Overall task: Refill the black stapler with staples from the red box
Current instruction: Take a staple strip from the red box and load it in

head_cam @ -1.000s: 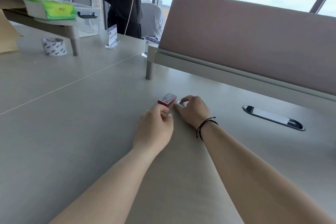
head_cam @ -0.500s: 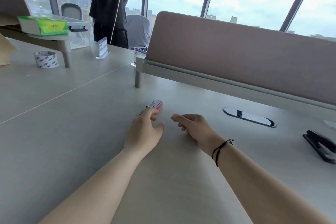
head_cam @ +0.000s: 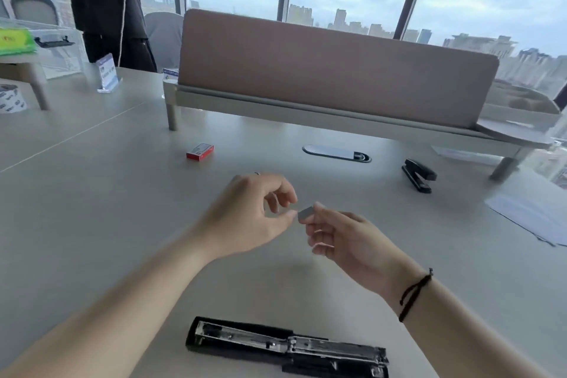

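My right hand (head_cam: 346,236) pinches a staple strip (head_cam: 306,212); my left hand (head_cam: 254,212) is half-curled, holding nothing. The open black stapler (head_cam: 285,347) lies nearer to me than both hands, its long axis left to right, the right hand closer.

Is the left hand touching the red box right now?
Apart. The head view shows the left hand raised near the staple strip, with bare table between it and the red box.

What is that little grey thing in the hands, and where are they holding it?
A small strip of staples, pinched at its right end by the right hand. The left hand holds nothing, fingertips beside the strip's other end.
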Available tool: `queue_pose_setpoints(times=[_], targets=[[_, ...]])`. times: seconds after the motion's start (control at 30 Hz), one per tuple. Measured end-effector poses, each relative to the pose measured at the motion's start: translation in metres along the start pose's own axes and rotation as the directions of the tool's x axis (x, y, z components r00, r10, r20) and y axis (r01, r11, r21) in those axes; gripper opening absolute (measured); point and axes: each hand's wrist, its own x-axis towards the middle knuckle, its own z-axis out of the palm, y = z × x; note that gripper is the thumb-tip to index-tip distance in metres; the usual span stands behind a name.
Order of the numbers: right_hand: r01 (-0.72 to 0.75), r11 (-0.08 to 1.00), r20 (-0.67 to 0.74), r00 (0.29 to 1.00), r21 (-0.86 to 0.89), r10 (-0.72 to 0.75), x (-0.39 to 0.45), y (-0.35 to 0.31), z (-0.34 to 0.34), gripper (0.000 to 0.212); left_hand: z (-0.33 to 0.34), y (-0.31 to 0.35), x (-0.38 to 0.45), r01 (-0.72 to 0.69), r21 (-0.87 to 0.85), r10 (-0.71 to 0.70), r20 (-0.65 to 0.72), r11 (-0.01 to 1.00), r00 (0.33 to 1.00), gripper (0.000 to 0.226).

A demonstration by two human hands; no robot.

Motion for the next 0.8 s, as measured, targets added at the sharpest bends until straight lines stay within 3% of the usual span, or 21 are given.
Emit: queue_pose_setpoints(times=[0.27,0.53,0.8], targets=[[0.091,0.992,-0.063,0.994,0.093,-0.085,-0.093,0.015,0.003,0.039,0.016,0.069,-0.053,-0.093,0.111,0.103,-0.091,0.990,0.990,0.020],[0.145,0.976,-0.098,0.987,0.165,-0.130,-0.133,0.030,0.004,0.045,0.030,0.105,-0.084,-0.159,0.166,0.180,-0.115,0.973,0.977,0.013],[0.179,0.983,-0.146,0.974,0.042,-0.172,-0.145,0.037,0.004,0.058,0.035,0.110,-0.092,-0.179,0.197,0.194,-0.058,0.964,0.979,0.013]])
